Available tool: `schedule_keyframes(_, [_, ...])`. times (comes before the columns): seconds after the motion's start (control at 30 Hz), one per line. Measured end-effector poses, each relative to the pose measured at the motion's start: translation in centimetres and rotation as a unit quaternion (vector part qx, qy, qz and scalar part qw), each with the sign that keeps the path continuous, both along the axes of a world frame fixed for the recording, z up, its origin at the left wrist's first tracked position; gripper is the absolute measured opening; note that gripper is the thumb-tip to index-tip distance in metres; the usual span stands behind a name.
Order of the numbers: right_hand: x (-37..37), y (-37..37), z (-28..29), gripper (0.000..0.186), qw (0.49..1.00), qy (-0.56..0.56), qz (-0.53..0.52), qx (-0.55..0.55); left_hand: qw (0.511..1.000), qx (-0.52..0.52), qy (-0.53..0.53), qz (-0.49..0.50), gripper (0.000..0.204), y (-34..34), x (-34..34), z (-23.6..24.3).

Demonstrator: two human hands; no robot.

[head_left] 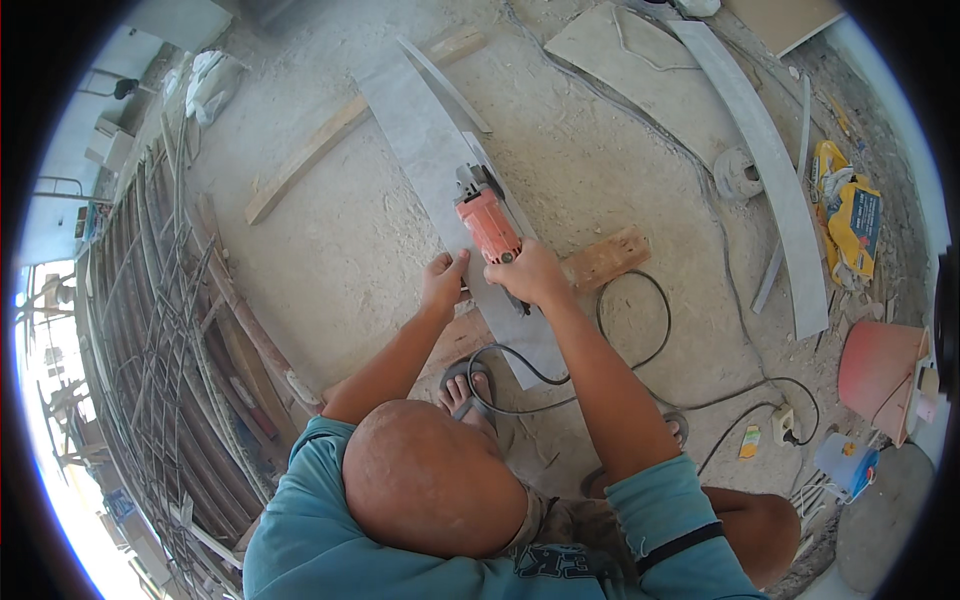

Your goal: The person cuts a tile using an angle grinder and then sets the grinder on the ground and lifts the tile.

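My right hand (532, 273) grips the rear body of a red angle grinder (486, 222). The grinder's grey head and guard rest over the right edge of a long grey tile (408, 130). With its thumb on top, my left hand (443, 284) holds the tile's left edge beside the grinder; its other fingertips are partly hidden. A narrow tile strip (450, 88) splays away from the tile's far right side. Beneath the tile lie two wooden boards, one far (310, 160) and one near (608, 260). A black cord (668, 318) loops from the grinder past my right forearm.
Metal bars and poles (160, 330) are piled at the left. On the right lie a curved-looking grey tile strip (765, 150), a yellow bag (848, 220), a reddish bucket (880, 375) and a socket block (787, 424). My sandalled foot (467, 388) is close to the tile's near end.
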State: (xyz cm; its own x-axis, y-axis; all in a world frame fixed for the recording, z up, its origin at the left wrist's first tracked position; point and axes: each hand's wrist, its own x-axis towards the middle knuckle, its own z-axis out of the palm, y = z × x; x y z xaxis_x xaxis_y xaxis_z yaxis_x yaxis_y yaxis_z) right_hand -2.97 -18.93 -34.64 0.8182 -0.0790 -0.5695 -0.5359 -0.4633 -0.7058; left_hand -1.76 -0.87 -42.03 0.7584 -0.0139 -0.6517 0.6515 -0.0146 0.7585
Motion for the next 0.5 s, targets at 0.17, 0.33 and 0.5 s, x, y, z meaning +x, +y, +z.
schedule_keyframes(0.17, [-1.0, 0.2, -0.4, 0.058, 1.0, 0.008, 0.01, -0.007, 1.0, -0.006, 0.008, -0.008, 0.03, 0.5, 0.0, -0.5])
schedule_keyframes(0.33, [-3.5, 0.0, -0.1, 0.057, 0.999, -0.038, -0.011, -0.035, 1.0, -0.001, 0.015, -0.012, 0.03, 0.6, 0.1, -0.3])
schedule_keyframes(0.5, [-2.6, -0.1, 0.2, 0.056, 1.0, -0.015, -0.009, -0.026, 1.0, 0.003, 0.017, -0.009, 0.03, 0.3, 0.0, -0.2])
